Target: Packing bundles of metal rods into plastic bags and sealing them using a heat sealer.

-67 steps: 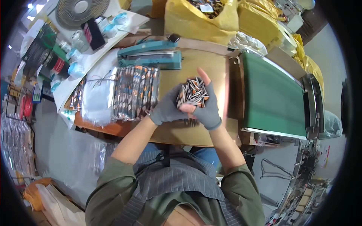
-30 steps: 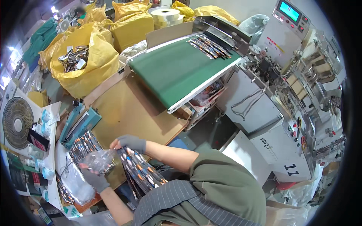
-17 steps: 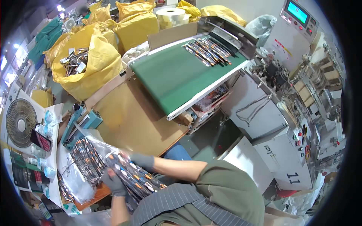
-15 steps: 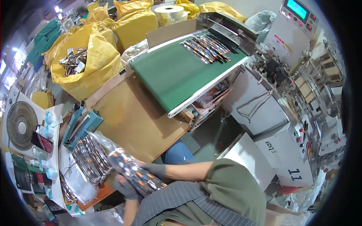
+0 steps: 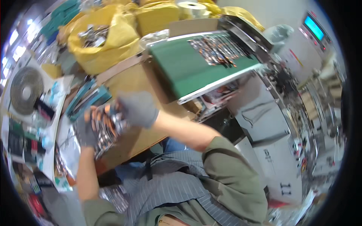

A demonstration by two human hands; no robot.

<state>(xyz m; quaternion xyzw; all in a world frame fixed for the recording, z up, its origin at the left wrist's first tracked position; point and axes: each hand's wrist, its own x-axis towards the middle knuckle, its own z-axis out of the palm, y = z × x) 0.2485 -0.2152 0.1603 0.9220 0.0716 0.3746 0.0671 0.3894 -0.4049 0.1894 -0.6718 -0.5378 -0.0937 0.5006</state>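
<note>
Patterned packets [image 5: 103, 131] sit between left fingers [image 5: 89, 114] and right fingers [image 5: 122, 102] — opening and grip unclear.

Looks matt and clothlike on 2 grey gloves [image 5: 142, 109], glossy on the patterned bundle [image 5: 104, 130], crinkly on the yellow plastic sack [image 5: 103, 60], smooth, matt on the green belt [image 5: 172, 56].

Wears plain grey gloves [image 5: 147, 116] on left hand [image 5: 86, 130] and right hand [image 5: 139, 107], ending at wrists. Cannot make out weave or finger ends for blur. Wears olive shirt [image 5: 188, 210] with loose sleeves [image 5: 230, 162] reaching about to elbows. Over it, wears dark grey apron [image 5: 166, 184] with thin pale pinstripes, broad strap [image 5: 222, 209], narrow black strip [image 5: 148, 171] at front. Beyond apron edge, shows blue jeans [image 5: 174, 145].
</note>
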